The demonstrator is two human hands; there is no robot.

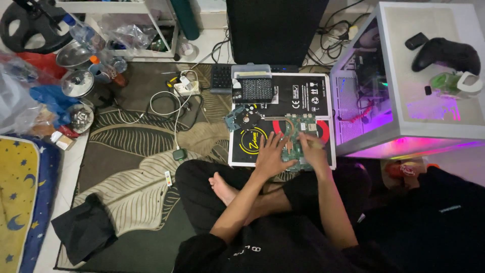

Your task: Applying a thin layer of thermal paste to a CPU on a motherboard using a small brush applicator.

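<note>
Left hand spread flat on the green circuit board atop the black box, right hand seemingly pinching something small — best kept steady, pressing lightly — no flexing.

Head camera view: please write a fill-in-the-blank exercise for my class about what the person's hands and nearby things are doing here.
1. Both hands, the left hand and right hand, rest on a green ____ board.
2. The black game controller lies on top of the white ____ case.
3. That case glows with ____ light.
4. The person sits on the leaf-patterned rug with legs ____.

Missing words: circuit; computer; purple; crossed
</note>
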